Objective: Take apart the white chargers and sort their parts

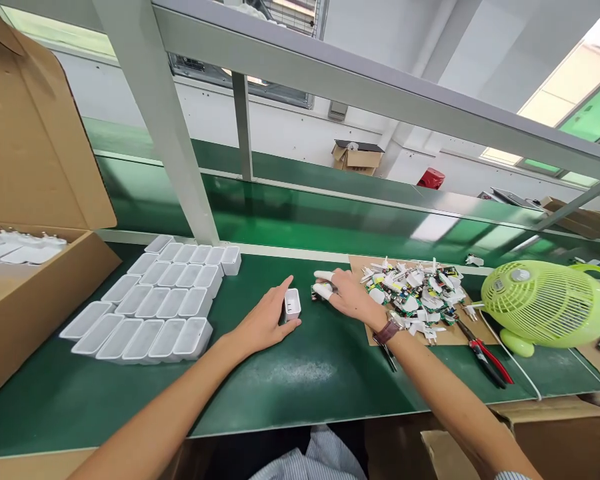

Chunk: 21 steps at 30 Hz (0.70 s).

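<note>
My left hand (265,319) is wrapped around the left side of a small white plastic charger case (293,301), open end up, on the green tabletop; its thumb lies at the near edge. White finger cots cover fingertips of my right hand (347,297), which pinches a small circuit board (320,292) just right of the case. Much of the board is hidden by the fingers. Further left, several open white cases (150,333) stand in rows. To the right, a pile of circuit boards with white plug parts (415,297) lies on a cardboard sheet (375,333).
A cardboard box (45,293) with white parts stands at the left edge. Red-and-black pliers (487,360) and tweezers (390,360) lie near the pile. A green fan (550,303) with its cable (515,367) sits at right. A metal frame post (180,160) rises behind the cases.
</note>
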Available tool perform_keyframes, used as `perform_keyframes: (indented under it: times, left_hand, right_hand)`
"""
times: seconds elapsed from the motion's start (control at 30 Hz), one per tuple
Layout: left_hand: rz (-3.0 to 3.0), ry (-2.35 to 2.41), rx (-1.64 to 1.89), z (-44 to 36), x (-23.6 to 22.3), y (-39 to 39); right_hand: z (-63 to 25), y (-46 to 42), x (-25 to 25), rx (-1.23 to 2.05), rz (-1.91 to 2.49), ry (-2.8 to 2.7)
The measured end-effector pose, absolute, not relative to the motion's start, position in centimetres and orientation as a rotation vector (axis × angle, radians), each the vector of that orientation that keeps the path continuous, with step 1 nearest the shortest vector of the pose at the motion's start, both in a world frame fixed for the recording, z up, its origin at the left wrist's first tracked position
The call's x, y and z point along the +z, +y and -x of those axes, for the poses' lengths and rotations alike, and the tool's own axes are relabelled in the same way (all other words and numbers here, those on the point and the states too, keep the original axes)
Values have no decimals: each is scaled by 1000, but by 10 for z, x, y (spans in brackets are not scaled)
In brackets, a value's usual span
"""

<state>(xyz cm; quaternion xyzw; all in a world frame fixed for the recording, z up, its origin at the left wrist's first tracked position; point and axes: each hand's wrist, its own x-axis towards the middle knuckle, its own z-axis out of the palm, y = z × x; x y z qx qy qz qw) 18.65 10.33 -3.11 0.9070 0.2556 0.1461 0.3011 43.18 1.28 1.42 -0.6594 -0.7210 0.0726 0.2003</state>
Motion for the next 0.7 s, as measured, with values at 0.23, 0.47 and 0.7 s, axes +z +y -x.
perform_keyframes:
  times: [0.23,0.47,0.7]
  left_hand:
    - [-2365,722,332,-182,-23,102]
    - [-2381,715,295,-182,-20,101]
    - [-2370,714,328,-181,-25,102]
  right_hand:
    - [-454,27,-1,191,1902,-2078]
    - [-481,27,-8,217,1895,-2067]
    - [-473,25,12,347,1868,-1911]
